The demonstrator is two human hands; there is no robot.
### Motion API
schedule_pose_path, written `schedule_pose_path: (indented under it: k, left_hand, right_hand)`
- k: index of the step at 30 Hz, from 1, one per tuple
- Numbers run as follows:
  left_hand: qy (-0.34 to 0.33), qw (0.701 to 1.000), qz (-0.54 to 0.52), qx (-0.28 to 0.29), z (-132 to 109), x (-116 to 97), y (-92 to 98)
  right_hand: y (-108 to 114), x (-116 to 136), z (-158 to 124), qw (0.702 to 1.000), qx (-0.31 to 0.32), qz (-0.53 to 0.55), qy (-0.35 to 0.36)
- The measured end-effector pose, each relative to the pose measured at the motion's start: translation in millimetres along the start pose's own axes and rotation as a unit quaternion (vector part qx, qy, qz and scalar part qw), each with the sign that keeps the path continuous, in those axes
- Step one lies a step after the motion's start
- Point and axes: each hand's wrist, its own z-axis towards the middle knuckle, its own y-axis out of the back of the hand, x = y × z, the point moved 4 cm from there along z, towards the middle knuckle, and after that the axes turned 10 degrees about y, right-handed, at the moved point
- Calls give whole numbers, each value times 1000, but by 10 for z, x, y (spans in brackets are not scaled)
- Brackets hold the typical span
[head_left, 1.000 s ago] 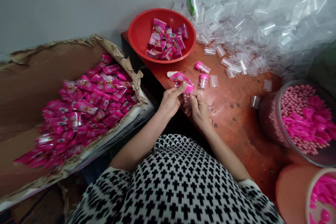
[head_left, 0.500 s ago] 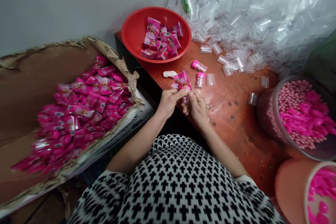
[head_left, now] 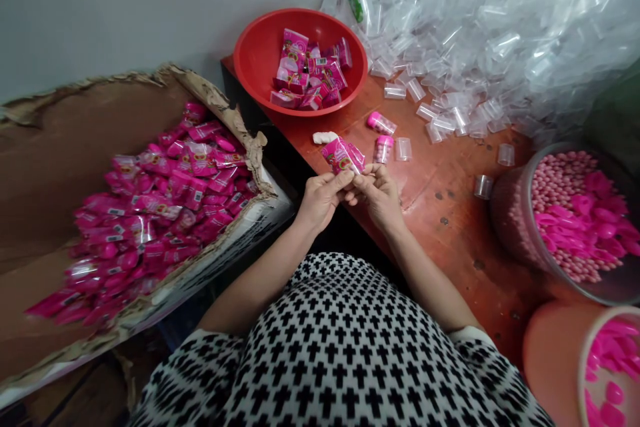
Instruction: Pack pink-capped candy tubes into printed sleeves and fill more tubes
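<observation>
Between my two hands is a pink printed candy packet (head_left: 344,155), held over the near edge of the orange table. My left hand (head_left: 321,198) pinches its lower left part with thumb and fingers. On the other side, my right hand (head_left: 381,195) grips the lower right end, its fingertips close to the left thumb. The packet leans with its top to the left; its lower end is hidden by my fingers. Just beyond, two pink-capped tubes of pink balls stand and lie: an upright tube (head_left: 383,149) and a tipped one (head_left: 381,123). A crumpled white piece (head_left: 325,137) lies behind the packet.
A red bowl (head_left: 250,83) holds several pink packets. At left, a torn cardboard box (head_left: 40,233) contains a heap of packets. Clear plastic tubes (head_left: 480,47) pile up at back right. A bucket (head_left: 515,227) of pink balls and caps and an orange tub (head_left: 553,353) stand at right.
The packet has tilted over to the left in my hands, and my right hand's fingers have shifted up around its right end. The camera view has moved slightly.
</observation>
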Motion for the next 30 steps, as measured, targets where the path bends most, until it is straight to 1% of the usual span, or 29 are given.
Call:
schedule_pose_path:
  k: [1,3,5,6,7,8,9,10,11,12,14,15,16,17,18,20,23,24,26,28,30]
  left_hand:
    - [-26,999,-8,-27,-57,-86,51]
    - [-107,989,-41,-93,-198,-325,197]
    - [-203,965,-74,-148,-325,-565,361]
    - [-238,954,-75,-165,-353,-647,432]
    - [-257,948,-56,-181,-344,-692,491]
    - [-257,948,-6,-187,-288,-697,524]
    - [-251,947,71,-188,-199,-669,537]
    - [-246,936,168,-185,-85,-615,530]
    - [-241,914,279,-169,46,-537,499]
    - [-247,880,374,-157,172,-451,466]
    - [-253,805,513,-154,386,-285,419]
    - [-257,774,555,-163,461,-225,409]
    - [-260,751,582,-174,515,-182,407]
    - [-264,735,597,-185,549,-156,411]
    - [-270,727,602,-192,569,-141,419]
    - [-283,726,595,-196,586,-131,436]
    - [-291,749,561,-198,586,-115,448]
    - [-290,760,546,-200,579,-105,443]
    - [-286,782,515,-203,553,-84,414]
    - [-291,800,492,-179,520,-74,350]
    - [-300,809,480,-156,471,-87,277]
  right_hand:
    - [-8,15,12,1000,5,-1,-2]
    - [13,59,35,1000,11,-5,0]
    - [82,111,61,1000,6,-21,10]
    - [127,132,75,999,1,-32,17]
    - [170,147,89,999,-6,-43,22]
    - [208,154,101,998,-11,-52,25]
    - [237,154,110,998,-14,-60,27]
    - [255,148,115,997,-14,-66,27]
    - [265,138,116,997,-12,-71,25]
    - [269,127,112,997,-10,-78,22]
    - [271,104,96,996,-7,-91,13]
    - [274,94,88,995,-9,-97,7]
    - [279,87,82,995,-10,-103,1]
    - [284,81,80,994,-11,-109,-3]
    - [290,78,83,994,-12,-113,-6]
    - [298,73,103,993,-7,-119,-7]
    - [298,67,145,991,1,-133,5]
    - [303,69,160,990,-8,-138,15]
    - [326,70,194,987,-46,-146,43]
    - [347,62,249,983,-89,-148,67]
    - [336,51,327,982,-108,-133,83]
